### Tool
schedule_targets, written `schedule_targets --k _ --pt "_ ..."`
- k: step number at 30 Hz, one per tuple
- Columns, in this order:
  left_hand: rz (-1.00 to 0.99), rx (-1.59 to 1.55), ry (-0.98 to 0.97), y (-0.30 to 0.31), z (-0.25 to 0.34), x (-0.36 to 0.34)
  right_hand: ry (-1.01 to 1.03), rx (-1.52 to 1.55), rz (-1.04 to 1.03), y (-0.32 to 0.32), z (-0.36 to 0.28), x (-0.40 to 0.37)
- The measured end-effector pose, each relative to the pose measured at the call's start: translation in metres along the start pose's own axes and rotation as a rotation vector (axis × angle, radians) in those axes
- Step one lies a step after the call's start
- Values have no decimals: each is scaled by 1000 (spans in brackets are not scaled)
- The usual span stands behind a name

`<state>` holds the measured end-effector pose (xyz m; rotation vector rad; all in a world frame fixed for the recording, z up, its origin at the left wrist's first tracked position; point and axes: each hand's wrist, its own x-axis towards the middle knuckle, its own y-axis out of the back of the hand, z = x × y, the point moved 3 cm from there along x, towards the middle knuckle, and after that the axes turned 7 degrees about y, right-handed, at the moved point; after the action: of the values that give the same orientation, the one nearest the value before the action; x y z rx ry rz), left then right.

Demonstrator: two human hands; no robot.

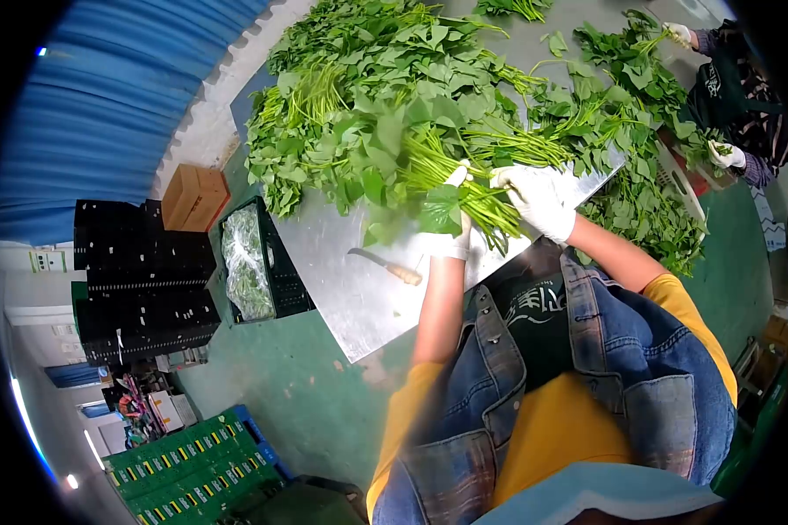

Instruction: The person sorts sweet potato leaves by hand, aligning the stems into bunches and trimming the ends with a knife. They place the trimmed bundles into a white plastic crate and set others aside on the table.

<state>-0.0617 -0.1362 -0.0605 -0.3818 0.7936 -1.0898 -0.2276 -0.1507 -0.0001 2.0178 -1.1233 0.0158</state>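
Note:
My left hand (451, 229), in a white glove, is wrapped round the stems of a bunch of sweet potato greens (438, 166); a leaf covers part of it. On the right side of the stems, my gloved right hand (538, 199) has its fingers curled at the bunch, though its fingertips are partly hidden. The cut stem ends point toward my body. A knife (390, 267) with a curved blade and wooden handle lies on the metal table (341, 297), left of my left hand. Behind the bunch spreads a large pile of the same greens (359, 70).
Across the table at right, a co-worker's gloved hands (725, 156) handle greens over a crate (678, 179). More greens (648, 227) hang beside my right arm. Left of the table stand a crate with bagged greens (247, 262), stacked black crates (144, 280) and a cardboard box (194, 199).

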Motion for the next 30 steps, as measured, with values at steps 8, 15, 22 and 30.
schedule_targets --k 8,15,22,30 --pt "-290 125 -180 24 -45 39 -367 680 -26 -3 -5 34" --pt "-152 353 -63 -8 -28 10 -622 1151 132 6 -2 25" --pt "-24 689 46 -49 38 -34 -317 1067 323 45 75 -58" --pt "416 455 -240 43 113 12 -268 -483 -256 90 70 -155"
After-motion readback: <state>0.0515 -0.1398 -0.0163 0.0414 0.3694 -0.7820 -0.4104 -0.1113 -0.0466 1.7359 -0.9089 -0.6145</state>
